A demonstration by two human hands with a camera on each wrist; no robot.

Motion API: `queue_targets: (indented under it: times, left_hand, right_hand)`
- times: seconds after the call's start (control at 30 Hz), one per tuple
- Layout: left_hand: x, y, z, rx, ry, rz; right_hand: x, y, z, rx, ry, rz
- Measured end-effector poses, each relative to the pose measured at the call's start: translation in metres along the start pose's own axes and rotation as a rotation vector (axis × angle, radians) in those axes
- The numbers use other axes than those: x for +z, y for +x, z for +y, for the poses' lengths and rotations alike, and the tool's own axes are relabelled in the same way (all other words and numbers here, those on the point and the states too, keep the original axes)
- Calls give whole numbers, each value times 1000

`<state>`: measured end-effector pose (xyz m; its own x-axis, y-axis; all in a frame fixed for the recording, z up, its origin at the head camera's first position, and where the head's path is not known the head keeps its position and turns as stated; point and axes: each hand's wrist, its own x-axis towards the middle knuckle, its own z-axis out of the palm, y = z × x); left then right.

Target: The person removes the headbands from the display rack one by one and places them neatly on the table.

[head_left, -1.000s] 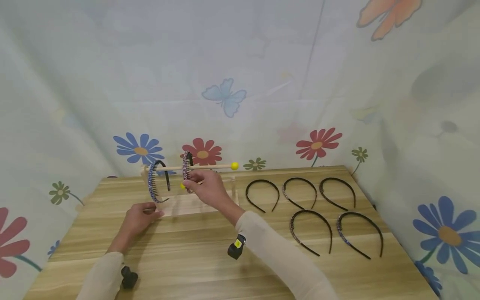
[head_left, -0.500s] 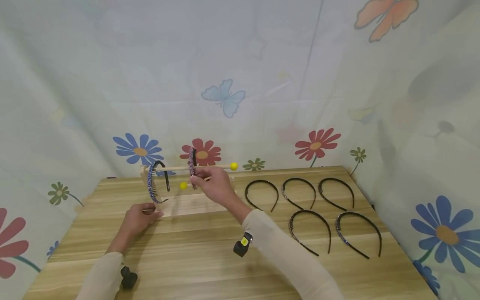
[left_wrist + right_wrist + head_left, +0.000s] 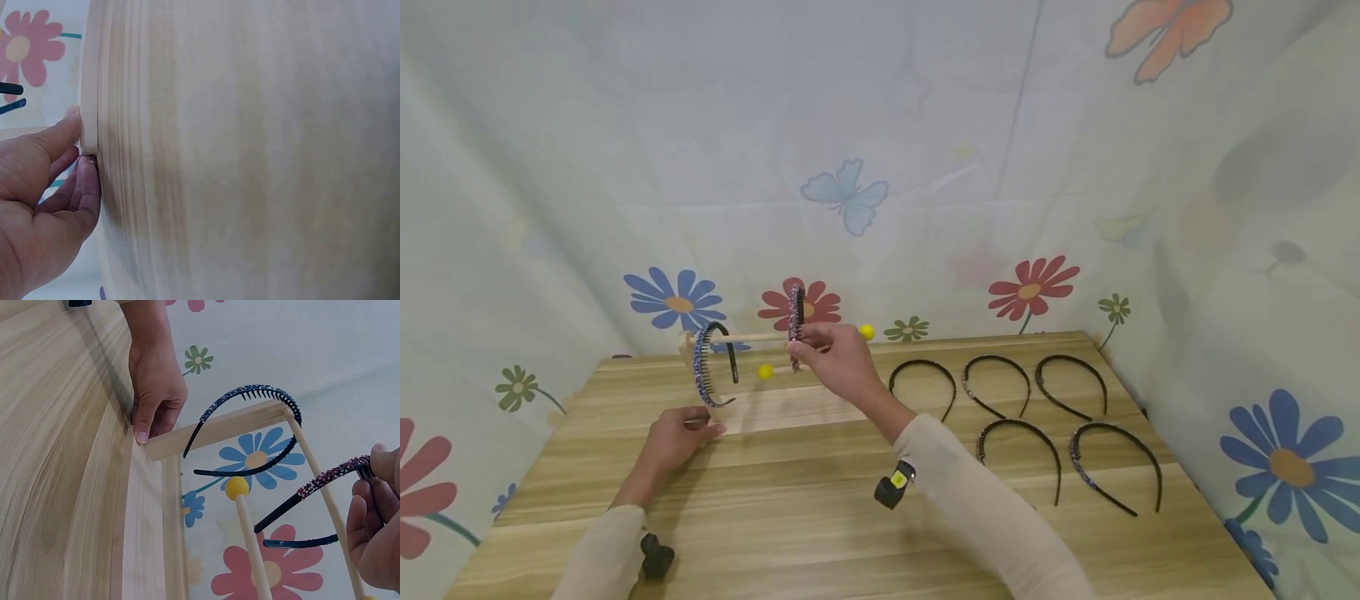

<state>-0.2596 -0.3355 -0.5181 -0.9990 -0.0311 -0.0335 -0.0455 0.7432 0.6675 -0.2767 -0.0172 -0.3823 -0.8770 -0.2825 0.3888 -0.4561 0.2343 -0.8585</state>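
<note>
My right hand (image 3: pixel 842 362) pinches a headband studded with pink and purple stones (image 3: pixel 796 325), held upright at the upper rod of a wooden rack. In the right wrist view this headband (image 3: pixel 331 478) loops about the rod, its two black ends toward the lower rod. A blue-stoned headband (image 3: pixel 702 367) hangs on the upper rod (image 3: pixel 752 337) near its left end. My left hand (image 3: pixel 673 442) grips the left end of the rack's base (image 3: pixel 782 408); in the left wrist view, thumb and fingers pinch the board's end (image 3: pixel 89 125).
Several black headbands lie on the wooden table to the right, among them one at the front right (image 3: pixel 1120 450) and one at the back (image 3: pixel 996 367). Yellow balls cap the upper rod (image 3: pixel 867 332) and lower rod (image 3: pixel 765 372). A flowered cloth (image 3: pixel 925 167) hangs behind.
My right hand has moved right along the upper rod and slightly up, carrying the pink-stoned headband away from the blue one. My left hand stays at the rack's base.
</note>
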Motion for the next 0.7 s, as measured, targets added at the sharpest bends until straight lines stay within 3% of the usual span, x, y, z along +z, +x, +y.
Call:
queue_targets:
  times: [0.3,0.7]
  left_hand:
    - [1,1,-2,2,2,-1]
    - [1,0,0,-5,-7,-10]
  right_hand:
    - [-12,0,-2,-48,-4,31]
    - [-33,2,-9,-34,-10,58]
